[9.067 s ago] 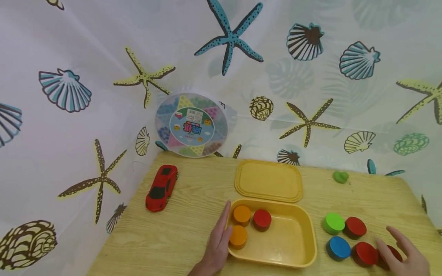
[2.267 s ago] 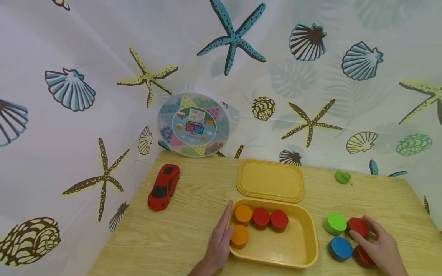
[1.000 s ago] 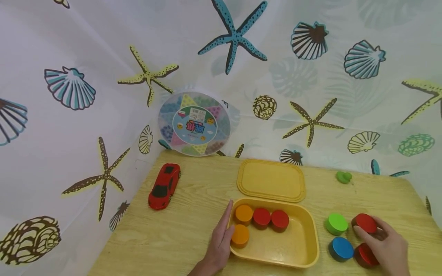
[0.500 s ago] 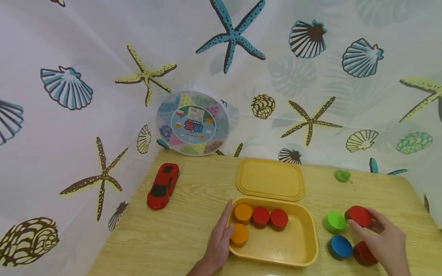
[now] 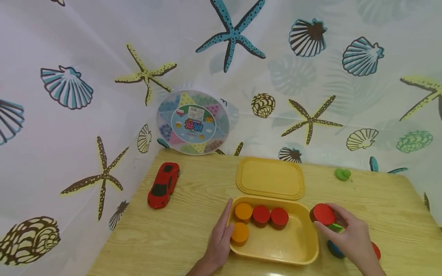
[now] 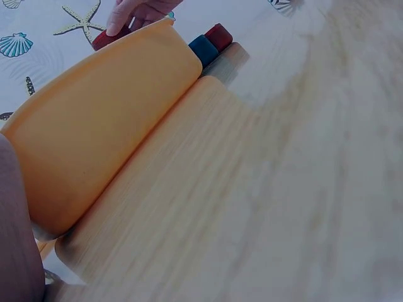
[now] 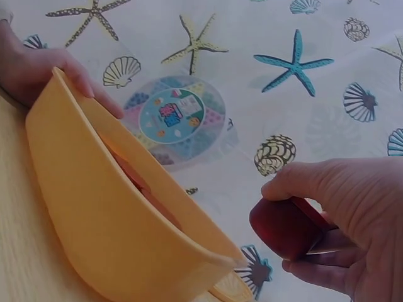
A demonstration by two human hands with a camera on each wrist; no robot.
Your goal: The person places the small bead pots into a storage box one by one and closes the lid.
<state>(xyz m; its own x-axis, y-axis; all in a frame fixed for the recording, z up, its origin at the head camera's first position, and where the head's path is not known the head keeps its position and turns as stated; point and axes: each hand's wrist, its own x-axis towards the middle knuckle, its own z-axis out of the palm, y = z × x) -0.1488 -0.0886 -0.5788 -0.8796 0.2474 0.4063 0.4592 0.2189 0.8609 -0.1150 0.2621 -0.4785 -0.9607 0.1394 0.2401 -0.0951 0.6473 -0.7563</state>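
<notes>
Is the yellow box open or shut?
Open. The yellow lid lies flat on the table behind the box, and you can see four discs inside.

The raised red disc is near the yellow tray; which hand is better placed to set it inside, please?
Probably the right hand: it pinches that red disc by the right end of the yellow tray, while the left hand touches the tray's left end.

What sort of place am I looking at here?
Probably an indoor tabletop play or filming corner, though I can't be sure: a wood-grain table, a white sea-patterned backdrop around it, and a red toy car.
</notes>
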